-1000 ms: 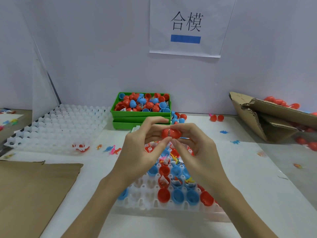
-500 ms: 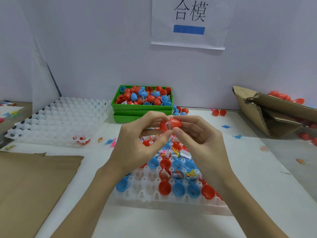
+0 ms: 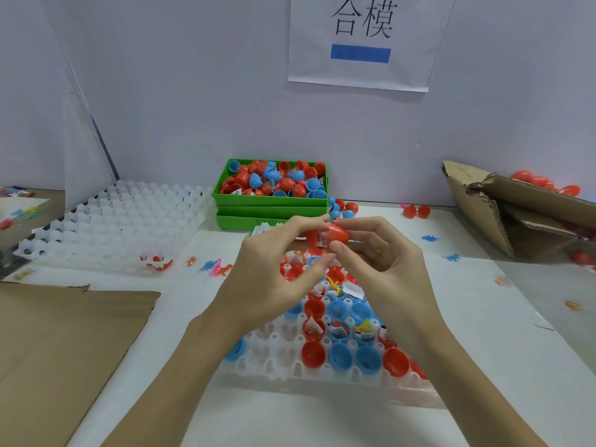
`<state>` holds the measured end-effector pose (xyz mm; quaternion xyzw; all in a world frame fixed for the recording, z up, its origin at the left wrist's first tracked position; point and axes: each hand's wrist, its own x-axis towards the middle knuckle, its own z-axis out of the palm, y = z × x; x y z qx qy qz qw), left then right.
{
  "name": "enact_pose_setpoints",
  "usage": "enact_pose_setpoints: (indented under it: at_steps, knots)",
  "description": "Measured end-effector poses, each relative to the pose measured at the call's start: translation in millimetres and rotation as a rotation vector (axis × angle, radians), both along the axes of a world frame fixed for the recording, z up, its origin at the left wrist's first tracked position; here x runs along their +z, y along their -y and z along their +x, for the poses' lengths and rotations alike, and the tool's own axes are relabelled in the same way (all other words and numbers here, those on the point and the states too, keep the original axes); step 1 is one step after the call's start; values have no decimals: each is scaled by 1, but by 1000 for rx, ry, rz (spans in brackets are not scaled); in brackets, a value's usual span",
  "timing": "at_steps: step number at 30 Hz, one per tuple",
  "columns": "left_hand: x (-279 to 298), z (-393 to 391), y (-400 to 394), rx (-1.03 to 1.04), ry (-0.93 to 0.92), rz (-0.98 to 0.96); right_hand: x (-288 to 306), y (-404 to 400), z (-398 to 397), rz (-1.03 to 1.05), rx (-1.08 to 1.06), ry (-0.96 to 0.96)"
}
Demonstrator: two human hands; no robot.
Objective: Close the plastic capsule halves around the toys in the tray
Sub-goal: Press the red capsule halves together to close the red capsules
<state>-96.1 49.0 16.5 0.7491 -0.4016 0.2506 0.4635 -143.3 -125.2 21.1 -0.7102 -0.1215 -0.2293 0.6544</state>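
Note:
A red plastic capsule (image 3: 329,236) with a bit of toy wrapper showing at its seam is held above the white cell tray (image 3: 283,356). My left hand (image 3: 274,269) pinches its left half and my right hand (image 3: 383,259) pinches its right half between thumb and fingers. The tray below holds several open red and blue capsule halves (image 3: 338,356), some with small wrapped toys (image 3: 335,330) in them. My hands hide the tray's far cells.
A green bin (image 3: 271,201) of loose red and blue halves stands at the back. An empty white cell tray (image 3: 113,227) lies at the left, flat cardboard (image 3: 64,343) at front left, a torn cardboard box (image 3: 522,214) at right. Small toys (image 3: 216,267) are scattered on the table.
Both hands have lifted the capsule slightly and its halves have come closer together. My left fingers have loosened and spread a little.

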Motion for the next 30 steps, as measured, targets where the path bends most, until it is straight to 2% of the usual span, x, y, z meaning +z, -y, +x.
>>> enact_pose_setpoints:
  at_steps: [5, 10, 14, 23, 30]
  knots:
    - [0, 0, 2, -14, -107, -89, 2, 4, -1, -31, 32, -35]
    - [3, -3, -1, 19, -79, -122, 4, 5, -3, -51, 63, -52]
    - [3, -7, 2, 65, -58, -153, 3, 3, -3, 24, 58, -61]
    - [2, -7, 0, 106, 34, -87, 3, 3, -3, -1, 90, -82]
    - [0, -8, 5, 195, 88, -84, -1, -2, -2, -66, 5, 26]
